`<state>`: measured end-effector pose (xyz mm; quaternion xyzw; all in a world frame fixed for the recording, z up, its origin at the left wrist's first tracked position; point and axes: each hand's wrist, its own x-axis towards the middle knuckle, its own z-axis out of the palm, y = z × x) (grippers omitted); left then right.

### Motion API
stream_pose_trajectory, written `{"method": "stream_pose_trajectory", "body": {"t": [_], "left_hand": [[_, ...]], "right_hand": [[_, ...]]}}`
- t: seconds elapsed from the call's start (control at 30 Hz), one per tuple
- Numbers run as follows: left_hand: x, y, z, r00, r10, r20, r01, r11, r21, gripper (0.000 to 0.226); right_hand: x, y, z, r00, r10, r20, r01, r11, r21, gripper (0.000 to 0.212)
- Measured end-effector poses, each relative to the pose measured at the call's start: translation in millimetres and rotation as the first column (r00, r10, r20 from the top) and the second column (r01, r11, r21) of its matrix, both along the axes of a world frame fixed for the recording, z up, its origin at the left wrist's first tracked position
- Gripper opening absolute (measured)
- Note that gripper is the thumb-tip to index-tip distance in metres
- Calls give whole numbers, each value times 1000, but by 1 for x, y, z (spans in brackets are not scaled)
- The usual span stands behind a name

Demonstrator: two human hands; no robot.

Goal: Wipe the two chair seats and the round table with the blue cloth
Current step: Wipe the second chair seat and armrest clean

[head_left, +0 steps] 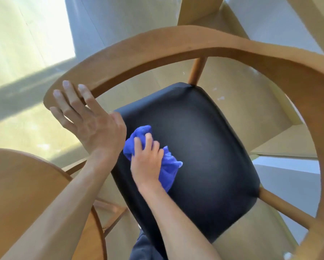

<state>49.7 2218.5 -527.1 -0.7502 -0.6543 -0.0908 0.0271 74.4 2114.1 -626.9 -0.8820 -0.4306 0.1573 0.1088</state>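
Observation:
A wooden chair with a black padded seat (204, 147) fills the middle of the view. Its curved wooden armrest and back rail (176, 44) arcs around the seat. My right hand (146, 160) presses a bunched blue cloth (168, 166) onto the left part of the seat. My left hand (86, 117) rests on the left end of the curved rail, fingers spread over the wood. The round wooden table (17, 184) shows its edge at the lower left, partly hidden by my left forearm.
Pale floor (26, 53) with a sunlit patch lies to the left. Light wooden furniture (198, 8) stands behind the chair at the top. My dark trouser leg (144, 246) is at the bottom, close to the seat's front edge.

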Motion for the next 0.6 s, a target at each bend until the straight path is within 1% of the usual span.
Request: {"method": "stream_pose_trajectory", "body": {"t": [0.1, 0.2, 0.27, 0.3, 0.37, 0.43, 0.5, 0.6], "left_hand": [[1, 1, 1, 1000, -2, -11, 2, 1000, 2, 73], [-1, 0, -1, 1000, -15, -7, 15, 1000, 2, 75], [-4, 0, -2, 999, -38, -7, 38, 999, 6, 76], [-5, 0, -2, 999, -43, -6, 43, 999, 6, 76], [-5, 0, -2, 999, -37, -7, 37, 999, 2, 76], [-5, -1, -1, 999, -40, -9, 40, 999, 1, 75], [-6, 0, -1, 999, -47, -9, 47, 999, -3, 75], [-10, 1, -1, 998, -58, -14, 58, 998, -1, 74]], "right_hand": [[-27, -21, -3, 975, 220, -16, -219, 975, 25, 44], [-5, -26, -8, 916, 398, 59, -400, 915, 44, 49], [18, -24, -9, 889, 448, 96, -452, 891, 34, 48], [29, -23, -9, 895, 435, 100, -441, 897, 39, 44], [50, -21, -9, 918, 384, 102, -391, 919, 56, 28], [73, -22, -9, 938, 328, 110, -334, 941, 45, 20], [98, -26, -8, 956, 261, 132, -266, 964, 22, 24], [128, -36, -6, 976, 157, 151, -160, 987, 9, 36]]}}
